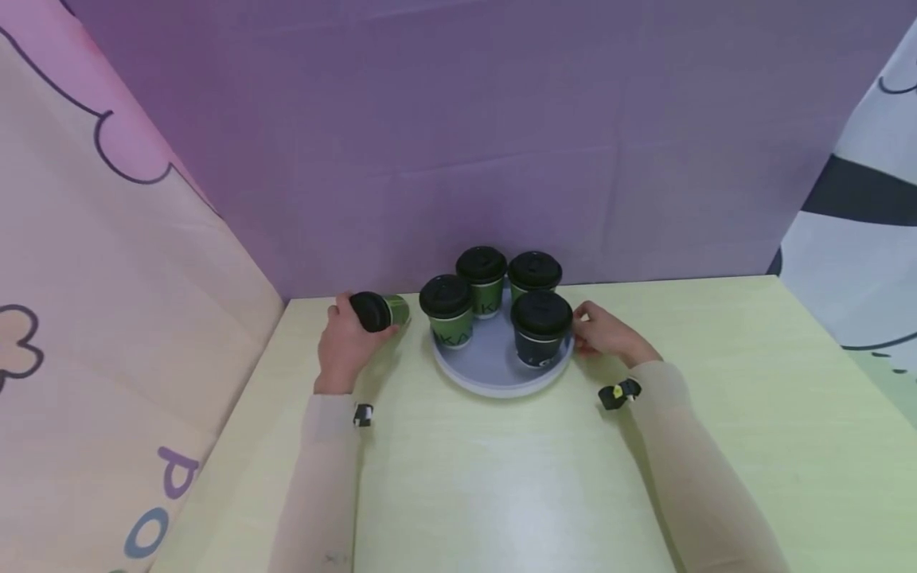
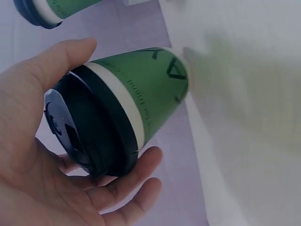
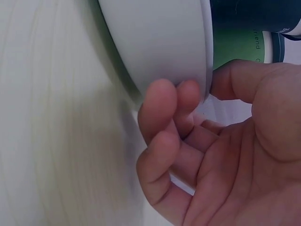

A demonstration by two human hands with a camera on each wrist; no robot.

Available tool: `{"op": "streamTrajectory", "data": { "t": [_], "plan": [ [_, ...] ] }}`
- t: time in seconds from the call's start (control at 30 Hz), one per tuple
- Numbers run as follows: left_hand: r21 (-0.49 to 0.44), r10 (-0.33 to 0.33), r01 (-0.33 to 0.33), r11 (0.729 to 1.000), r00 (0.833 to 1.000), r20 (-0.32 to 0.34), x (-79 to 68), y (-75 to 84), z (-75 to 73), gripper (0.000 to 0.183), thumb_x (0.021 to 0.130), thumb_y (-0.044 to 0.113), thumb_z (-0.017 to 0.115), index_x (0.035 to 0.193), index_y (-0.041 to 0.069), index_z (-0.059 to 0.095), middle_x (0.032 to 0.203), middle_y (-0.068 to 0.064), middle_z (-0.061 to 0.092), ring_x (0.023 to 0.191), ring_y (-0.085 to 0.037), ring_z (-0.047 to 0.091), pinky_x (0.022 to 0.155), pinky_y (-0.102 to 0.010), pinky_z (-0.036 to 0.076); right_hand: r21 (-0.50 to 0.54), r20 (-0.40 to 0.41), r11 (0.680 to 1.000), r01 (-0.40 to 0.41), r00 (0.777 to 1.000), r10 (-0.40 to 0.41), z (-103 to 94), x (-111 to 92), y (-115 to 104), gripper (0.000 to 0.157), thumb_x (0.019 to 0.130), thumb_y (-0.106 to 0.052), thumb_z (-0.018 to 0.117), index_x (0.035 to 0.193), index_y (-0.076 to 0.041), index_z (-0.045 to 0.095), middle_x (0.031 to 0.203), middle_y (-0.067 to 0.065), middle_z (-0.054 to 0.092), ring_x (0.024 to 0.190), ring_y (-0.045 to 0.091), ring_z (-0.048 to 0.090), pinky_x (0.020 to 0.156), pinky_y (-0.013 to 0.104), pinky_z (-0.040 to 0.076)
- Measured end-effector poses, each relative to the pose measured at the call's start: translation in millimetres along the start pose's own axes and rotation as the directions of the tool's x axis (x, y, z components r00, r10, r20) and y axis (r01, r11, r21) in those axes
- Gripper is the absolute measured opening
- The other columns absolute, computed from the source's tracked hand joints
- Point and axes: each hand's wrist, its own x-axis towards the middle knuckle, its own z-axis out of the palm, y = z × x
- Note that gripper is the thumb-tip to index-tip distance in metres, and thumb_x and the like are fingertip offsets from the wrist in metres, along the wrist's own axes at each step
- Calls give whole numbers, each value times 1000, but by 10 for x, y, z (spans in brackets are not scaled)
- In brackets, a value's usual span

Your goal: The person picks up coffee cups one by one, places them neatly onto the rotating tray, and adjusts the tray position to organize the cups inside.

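My left hand (image 1: 345,344) grips a green paper coffee cup (image 2: 153,92) by its black lid (image 2: 101,125), left of the round tray. The cup is tilted, its lid toward the palm and its base near the table, though contact is unclear. On the right, my right hand (image 1: 609,332) pinches the rim of the pale round tray (image 3: 157,42), thumb at the top edge and fingertips against the outer wall. Standing upright on the tray are a dark cup (image 1: 539,348) at the front right and several green lidded cups (image 1: 451,328); the back right one is partly hidden.
The light wooden table (image 1: 473,477) meets a purple backdrop (image 1: 444,159) just behind the tray. A printed cloth wall (image 1: 107,318) borders the left side, another (image 1: 860,263) the right. Both wrists wear small dark camera straps (image 1: 619,394).
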Motion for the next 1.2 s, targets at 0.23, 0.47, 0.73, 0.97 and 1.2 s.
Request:
{"op": "streamTrajectory", "data": {
  "t": [0.23,0.47,0.73,0.97,1.2],
  "plan": [
    [2,0,-1,1000,999,37,-78,80,-185,114,77,60,81,155,-2,26,146,-33,46,122,-56,56,99,-67,49,1,50,999,-49,998,49,-26,-34,7,50,109,-26,39,148,4,33,92,9,58,82,18,59,73,29,56],
    [-8,44,-43,999,998,46,-160,183,-411,108,77,58,82,153,-1,33,143,-29,52,123,-51,57,97,-67,49,-16,74,999,-38,996,39,-76,-66,-12,50,109,-24,38,149,5,32,91,9,59,82,18,60,73,29,55],
    [-34,101,-100,994,993,55,-243,260,-545,101,78,56,82,151,1,38,143,-24,56,123,-45,59,95,-65,50,-22,119,999,-37,992,39,-112,-116,-33,47,109,-21,37,148,5,31,87,7,59,75,17,62,70,30,51],
    [-24,162,-161,987,986,46,-277,313,-646,102,81,56,79,156,5,35,150,-24,51,129,-47,56,97,-67,48,-12,142,1000,-28,989,30,-114,-114,-59,47,109,-21,38,147,6,29,86,6,59,73,17,62,68,29,51],
    [-30,216,-216,976,976,25,-302,354,-722,99,81,58,79,158,12,37,153,-19,51,129,-45,56,96,-66,49,1,168,1000,-25,985,24,-138,-101,-87,48,108,-20,42,146,8,30,84,5,63,72,17,64,69,29,53]
  ]
}}
